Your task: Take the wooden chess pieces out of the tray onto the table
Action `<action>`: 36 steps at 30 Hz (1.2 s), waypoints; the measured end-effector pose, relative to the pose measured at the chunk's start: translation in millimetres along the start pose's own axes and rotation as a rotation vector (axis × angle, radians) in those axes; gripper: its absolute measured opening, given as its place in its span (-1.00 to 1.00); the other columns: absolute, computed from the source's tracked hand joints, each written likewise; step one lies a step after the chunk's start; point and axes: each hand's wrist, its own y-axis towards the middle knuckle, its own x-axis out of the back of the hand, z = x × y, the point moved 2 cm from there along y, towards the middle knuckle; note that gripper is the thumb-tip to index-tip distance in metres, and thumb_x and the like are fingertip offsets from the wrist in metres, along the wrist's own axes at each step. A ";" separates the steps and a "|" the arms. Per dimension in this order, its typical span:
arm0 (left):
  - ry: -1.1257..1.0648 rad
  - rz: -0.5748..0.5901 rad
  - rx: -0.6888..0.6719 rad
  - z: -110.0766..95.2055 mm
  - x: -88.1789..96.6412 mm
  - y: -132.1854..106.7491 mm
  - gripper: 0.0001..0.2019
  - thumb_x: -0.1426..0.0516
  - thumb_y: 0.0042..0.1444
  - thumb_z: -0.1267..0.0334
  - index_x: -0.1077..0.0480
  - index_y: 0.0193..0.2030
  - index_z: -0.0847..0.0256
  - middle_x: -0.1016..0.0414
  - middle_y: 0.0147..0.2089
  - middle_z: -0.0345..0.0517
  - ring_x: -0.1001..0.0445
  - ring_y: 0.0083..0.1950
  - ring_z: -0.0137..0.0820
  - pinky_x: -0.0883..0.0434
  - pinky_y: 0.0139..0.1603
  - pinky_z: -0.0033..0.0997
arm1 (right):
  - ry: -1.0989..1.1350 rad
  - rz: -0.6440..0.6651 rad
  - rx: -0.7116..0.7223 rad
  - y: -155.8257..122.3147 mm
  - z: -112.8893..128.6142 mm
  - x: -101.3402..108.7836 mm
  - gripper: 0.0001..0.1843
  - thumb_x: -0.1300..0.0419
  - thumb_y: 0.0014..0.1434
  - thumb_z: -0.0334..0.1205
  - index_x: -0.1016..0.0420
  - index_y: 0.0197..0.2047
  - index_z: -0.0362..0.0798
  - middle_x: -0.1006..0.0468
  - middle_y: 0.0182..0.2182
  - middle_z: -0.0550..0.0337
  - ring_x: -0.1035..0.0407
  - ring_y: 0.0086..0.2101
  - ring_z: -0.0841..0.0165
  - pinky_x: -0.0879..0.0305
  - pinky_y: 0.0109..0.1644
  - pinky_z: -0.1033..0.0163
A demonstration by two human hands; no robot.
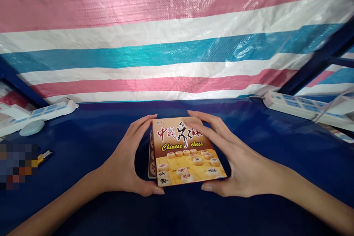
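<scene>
A Chinese chess box (189, 158) rests on or just above the dark blue table in front of me, its printed top facing up. Along its left side the lid sits out of line with the inner tray (152, 155), and several round chess pieces show in that gap. My left hand (127, 158) curves around the left side, fingertips at the far corner and thumb at the near one. On the opposite side, my right hand (240, 162) grips the box with fingers over the far right part of the lid and thumb at the near edge.
White power strips stand at the left (52, 112) and right (298, 108). A pale oval object (32, 128) and a yellow utility knife (44, 157) lie to the left, beside a blurred-out item (18, 166). A striped plastic sheet (166, 55) hangs behind the table (177, 214).
</scene>
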 end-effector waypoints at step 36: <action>0.190 -0.111 0.267 39.8 -5.1 1.4 -0.76 -0.04 0.34 0.07 -0.45 0.01 0.01 -0.44 0.17 -0.14 -0.37 0.23 -0.20 -0.38 0.23 -0.06 | 0.213 0.367 -0.369 -8.5 -57.2 32.4 -0.06 -0.45 -0.07 0.10 -0.19 0.35 0.32 -0.12 0.36 0.18 -0.20 0.25 -0.01 -0.26 0.28 0.03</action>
